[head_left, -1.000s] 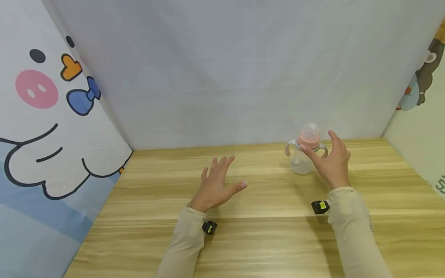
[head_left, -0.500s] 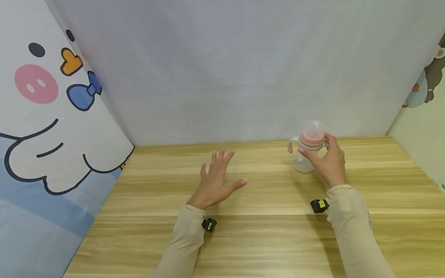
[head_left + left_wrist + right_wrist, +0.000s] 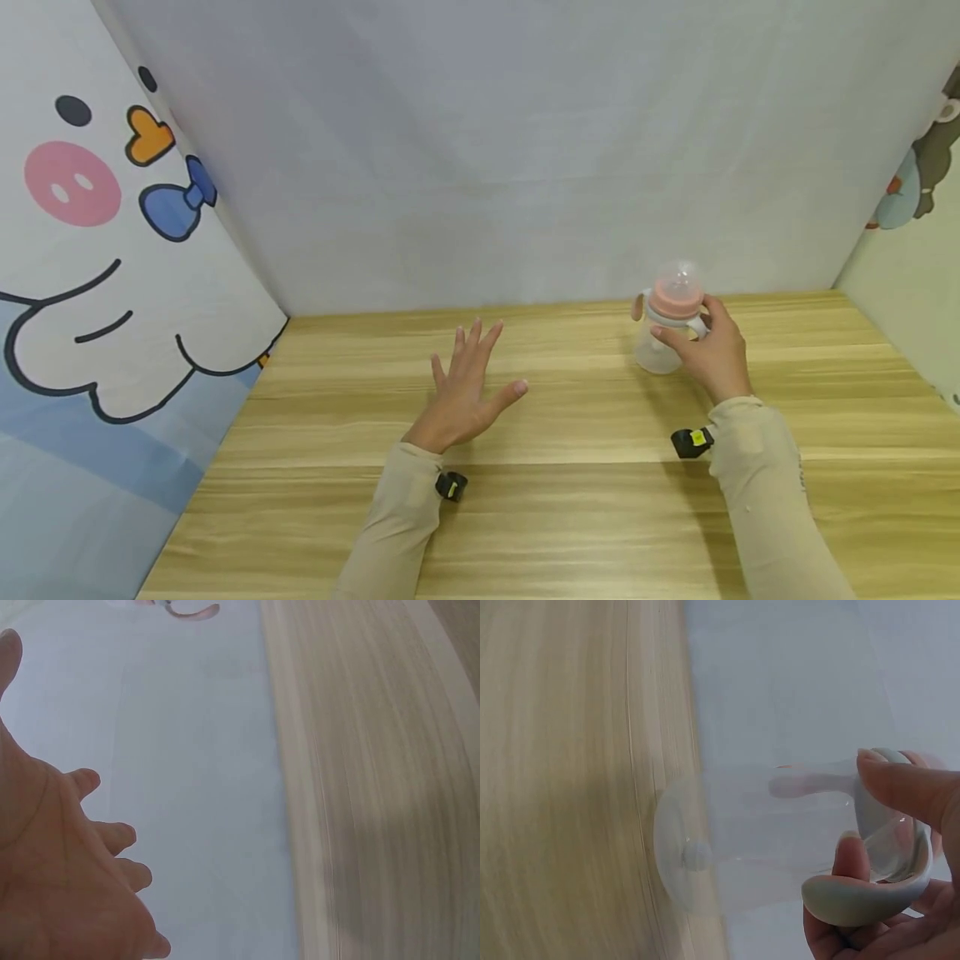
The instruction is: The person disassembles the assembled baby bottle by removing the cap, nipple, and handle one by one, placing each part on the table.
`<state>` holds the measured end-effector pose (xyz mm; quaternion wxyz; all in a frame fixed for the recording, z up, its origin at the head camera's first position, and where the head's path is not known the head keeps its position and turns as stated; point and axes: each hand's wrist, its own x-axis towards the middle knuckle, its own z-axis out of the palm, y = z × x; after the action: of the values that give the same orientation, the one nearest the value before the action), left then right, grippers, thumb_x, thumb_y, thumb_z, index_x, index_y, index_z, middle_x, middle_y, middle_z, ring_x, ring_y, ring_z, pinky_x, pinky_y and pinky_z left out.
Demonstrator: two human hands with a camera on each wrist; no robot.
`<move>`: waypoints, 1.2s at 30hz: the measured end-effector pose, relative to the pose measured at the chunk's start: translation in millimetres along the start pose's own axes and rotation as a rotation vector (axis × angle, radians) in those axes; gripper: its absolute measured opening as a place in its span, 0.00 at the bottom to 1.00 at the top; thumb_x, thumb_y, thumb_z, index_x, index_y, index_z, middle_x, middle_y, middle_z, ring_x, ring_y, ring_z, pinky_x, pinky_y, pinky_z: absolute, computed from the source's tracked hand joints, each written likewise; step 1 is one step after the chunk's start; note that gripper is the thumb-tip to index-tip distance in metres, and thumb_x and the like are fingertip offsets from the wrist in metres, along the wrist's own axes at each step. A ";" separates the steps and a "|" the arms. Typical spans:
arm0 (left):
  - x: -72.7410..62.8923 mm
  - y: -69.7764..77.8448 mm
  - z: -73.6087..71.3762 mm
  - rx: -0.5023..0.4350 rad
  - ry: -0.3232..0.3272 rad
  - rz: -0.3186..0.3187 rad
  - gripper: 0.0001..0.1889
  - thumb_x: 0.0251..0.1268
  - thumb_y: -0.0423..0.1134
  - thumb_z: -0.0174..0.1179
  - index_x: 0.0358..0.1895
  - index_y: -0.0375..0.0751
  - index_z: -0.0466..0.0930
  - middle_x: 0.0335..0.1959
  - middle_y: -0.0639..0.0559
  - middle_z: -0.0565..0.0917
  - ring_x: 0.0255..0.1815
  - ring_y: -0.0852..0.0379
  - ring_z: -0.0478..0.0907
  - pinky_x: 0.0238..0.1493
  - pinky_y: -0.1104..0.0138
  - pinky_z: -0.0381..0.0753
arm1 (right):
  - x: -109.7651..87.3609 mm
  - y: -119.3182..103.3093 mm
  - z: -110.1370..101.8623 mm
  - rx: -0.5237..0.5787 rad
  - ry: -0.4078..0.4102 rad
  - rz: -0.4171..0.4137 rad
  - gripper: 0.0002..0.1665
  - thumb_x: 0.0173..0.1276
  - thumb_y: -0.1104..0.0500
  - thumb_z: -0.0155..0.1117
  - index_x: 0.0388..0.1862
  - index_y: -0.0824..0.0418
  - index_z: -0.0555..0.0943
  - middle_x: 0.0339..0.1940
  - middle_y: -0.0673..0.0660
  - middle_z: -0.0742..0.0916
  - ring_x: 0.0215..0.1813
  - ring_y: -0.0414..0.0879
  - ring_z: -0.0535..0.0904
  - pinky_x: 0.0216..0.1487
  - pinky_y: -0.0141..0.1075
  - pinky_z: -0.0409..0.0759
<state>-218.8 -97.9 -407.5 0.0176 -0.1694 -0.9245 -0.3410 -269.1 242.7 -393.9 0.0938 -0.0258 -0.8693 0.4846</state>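
Pink-collared, 1 bottle [image 3: 657,355] is held near the back edge of the table [image 3: 570,508] by the curled right hand [image 3: 716,357]; the left hand [image 3: 461,402] is spread, nothing grasped. Only in the right wrist view is a fingertip [image 3: 852,859] shown inside 1 handle [image 3: 859,902]; the dome [image 3: 678,280] is seen whole only from the head. 2 handles are counted.

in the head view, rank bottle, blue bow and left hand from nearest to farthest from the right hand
1. Bottle: touching the right hand, held by its fingers.
2. Left hand: across the table to the left, fingers spread.
3. Blue bow: farthest, printed on the backdrop at far left.
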 end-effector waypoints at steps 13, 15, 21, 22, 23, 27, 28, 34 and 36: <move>-1.3 0.1 0.2 0.000 0.005 0.009 0.54 0.55 0.87 0.36 0.82 0.66 0.38 0.85 0.50 0.37 0.85 0.46 0.25 0.75 0.34 0.18 | -2.8 -2.3 4.9 0.064 0.052 0.025 0.51 0.63 0.52 0.74 0.77 0.63 0.58 0.71 0.70 0.72 0.65 0.61 0.71 0.31 0.22 0.79; -1.3 0.9 0.1 0.002 0.004 0.010 0.55 0.54 0.87 0.36 0.82 0.64 0.38 0.85 0.49 0.39 0.85 0.46 0.25 0.75 0.34 0.20 | -3.5 -4.1 5.9 0.071 0.060 0.023 0.50 0.62 0.52 0.75 0.76 0.63 0.59 0.70 0.69 0.73 0.65 0.60 0.72 0.31 0.23 0.80; 0.5 1.7 -1.4 0.010 -0.006 0.010 0.55 0.55 0.87 0.37 0.82 0.64 0.37 0.85 0.50 0.41 0.86 0.45 0.29 0.77 0.35 0.22 | -8.1 -14.8 9.1 0.086 0.072 -0.013 0.50 0.63 0.49 0.75 0.76 0.63 0.59 0.70 0.69 0.73 0.58 0.55 0.75 0.31 0.25 0.82; 0.7 1.5 -1.8 0.010 -0.006 0.015 0.55 0.56 0.86 0.38 0.82 0.64 0.37 0.85 0.50 0.41 0.86 0.44 0.31 0.77 0.35 0.23 | -9.7 -17.6 9.6 0.084 0.069 -0.019 0.50 0.63 0.48 0.74 0.75 0.63 0.59 0.69 0.68 0.73 0.54 0.53 0.77 0.31 0.26 0.82; 1.0 1.1 -2.2 0.009 -0.006 0.019 0.54 0.56 0.86 0.39 0.82 0.64 0.38 0.85 0.50 0.42 0.86 0.44 0.33 0.77 0.35 0.24 | -11.1 -20.3 10.3 0.084 0.064 -0.026 0.50 0.63 0.48 0.74 0.75 0.63 0.59 0.68 0.67 0.74 0.50 0.50 0.79 0.31 0.27 0.83; 1.5 0.9 -2.4 0.003 0.001 0.044 0.54 0.56 0.86 0.39 0.82 0.61 0.42 0.84 0.50 0.50 0.85 0.40 0.43 0.77 0.34 0.30 | -17.4 -31.5 14.1 0.097 0.021 -0.054 0.48 0.64 0.47 0.73 0.74 0.61 0.60 0.67 0.65 0.75 0.33 0.38 0.80 0.32 0.31 0.84; 1.3 1.0 -2.4 0.003 0.001 0.050 0.55 0.56 0.86 0.38 0.82 0.60 0.43 0.84 0.51 0.52 0.85 0.41 0.45 0.77 0.33 0.32 | -19.1 -34.3 15.4 0.105 0.010 -0.062 0.47 0.64 0.47 0.73 0.73 0.61 0.60 0.66 0.65 0.76 0.30 0.38 0.81 0.32 0.32 0.85; 0.2 2.7 -1.7 -0.008 0.003 0.088 0.54 0.58 0.84 0.40 0.81 0.53 0.51 0.81 0.51 0.61 0.82 0.47 0.57 0.78 0.34 0.39 | -31.3 -54.0 29.9 0.157 -0.066 -0.127 0.44 0.65 0.50 0.73 0.72 0.59 0.61 0.64 0.65 0.77 0.27 0.39 0.81 0.32 0.34 0.85; 0.3 2.8 -1.3 -0.010 0.002 0.096 0.52 0.60 0.82 0.42 0.80 0.52 0.53 0.80 0.50 0.63 0.81 0.48 0.59 0.78 0.34 0.40 | -35.8 -61.2 36.8 0.179 -0.101 -0.138 0.43 0.65 0.51 0.73 0.72 0.59 0.62 0.63 0.65 0.77 0.27 0.41 0.82 0.32 0.36 0.85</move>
<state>-218.3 -96.7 -404.8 0.0340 -0.2135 -0.9136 -0.3444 -238.1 174.7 -365.9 0.0849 0.0672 -0.8260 0.5532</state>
